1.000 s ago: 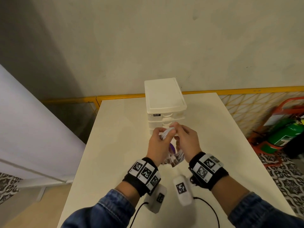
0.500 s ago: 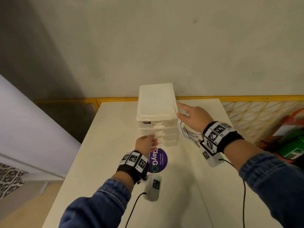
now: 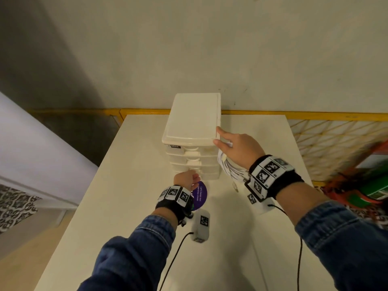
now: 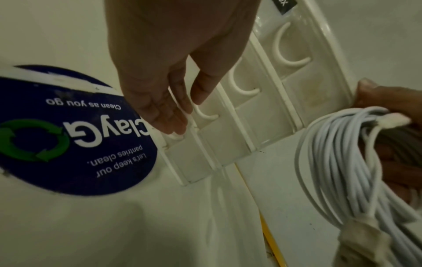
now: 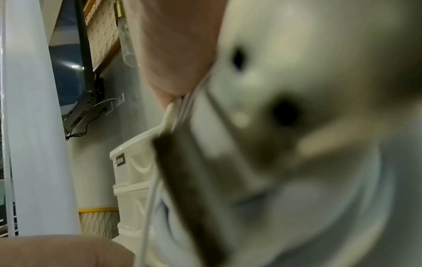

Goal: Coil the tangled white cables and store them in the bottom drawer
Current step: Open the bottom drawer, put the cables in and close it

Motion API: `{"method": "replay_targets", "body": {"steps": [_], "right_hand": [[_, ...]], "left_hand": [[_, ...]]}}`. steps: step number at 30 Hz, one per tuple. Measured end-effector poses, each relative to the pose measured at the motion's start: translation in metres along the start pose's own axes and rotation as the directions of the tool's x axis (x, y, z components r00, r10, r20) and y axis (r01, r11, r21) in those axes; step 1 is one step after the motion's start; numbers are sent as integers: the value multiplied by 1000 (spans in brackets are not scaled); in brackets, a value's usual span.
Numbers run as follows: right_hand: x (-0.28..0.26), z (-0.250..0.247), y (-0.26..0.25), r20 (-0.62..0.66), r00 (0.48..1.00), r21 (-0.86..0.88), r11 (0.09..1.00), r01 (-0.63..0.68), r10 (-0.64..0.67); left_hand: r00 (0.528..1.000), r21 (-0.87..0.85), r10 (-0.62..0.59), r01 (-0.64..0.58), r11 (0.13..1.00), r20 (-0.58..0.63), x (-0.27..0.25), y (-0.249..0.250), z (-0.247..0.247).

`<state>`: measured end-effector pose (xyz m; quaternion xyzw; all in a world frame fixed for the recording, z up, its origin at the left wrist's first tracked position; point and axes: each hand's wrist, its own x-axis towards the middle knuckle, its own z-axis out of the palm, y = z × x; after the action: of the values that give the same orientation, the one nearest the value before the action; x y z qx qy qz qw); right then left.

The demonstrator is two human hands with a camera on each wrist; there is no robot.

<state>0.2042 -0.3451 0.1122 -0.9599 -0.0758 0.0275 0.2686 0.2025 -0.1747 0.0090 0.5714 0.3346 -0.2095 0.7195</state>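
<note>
A white drawer unit (image 3: 192, 127) with several shut drawers stands at the back of the cream table (image 3: 117, 217). My left hand (image 3: 194, 177) reaches low in front of it. In the left wrist view its straight fingers (image 4: 175, 115) touch the curved handle of the bottom drawer (image 4: 189, 162). My right hand (image 3: 222, 141) grips a coil of white cables (image 3: 227, 168) beside the unit's right side, and its fingertips rest on the unit's top front corner. The coil (image 4: 342, 162) hangs from that hand (image 4: 385, 97). In the right wrist view the cables (image 5: 297, 144) are a close blur.
A round purple sticker (image 3: 200, 196) lies on the table just in front of the drawers. A yellow lattice fence (image 3: 325, 141) runs behind and to the right of the table. A green and red extinguisher (image 3: 375, 187) stands beyond the right edge. A white panel (image 3: 31, 148) stands left.
A second ago both hands held the coil in front of the drawers. The right hand carried it to the unit's right side, and the left hand dropped to the bottom drawer's handle.
</note>
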Motion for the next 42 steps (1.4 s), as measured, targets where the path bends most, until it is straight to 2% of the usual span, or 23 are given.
{"method": "replay_targets", "body": {"steps": [5,10,13,20,26,42], "right_hand": [[2,5,1,18,1000,-1,1000,-26,26],[2,7,2,-3,999,14,999,-41,41],[1,8,3,-4,999,33,998,-49,50],[1,8,2,-3,998,22,997,-70,70],[-1,6,-3,-12,997,10,997,-81,81],[-4,12,-10,-48,988,9,989,-146,146]], "left_hand": [[998,-110,16,-23,994,-61,6,-1,-4],[999,-191,-20,14,981,-26,16,-8,-7],[1000,-220,18,-18,975,-3,14,-8,-8],[997,-138,41,-31,990,68,-3,-25,-25],[992,-104,117,-111,988,46,-26,-52,-41],[990,-106,140,-136,985,30,-61,-89,-64]]}}
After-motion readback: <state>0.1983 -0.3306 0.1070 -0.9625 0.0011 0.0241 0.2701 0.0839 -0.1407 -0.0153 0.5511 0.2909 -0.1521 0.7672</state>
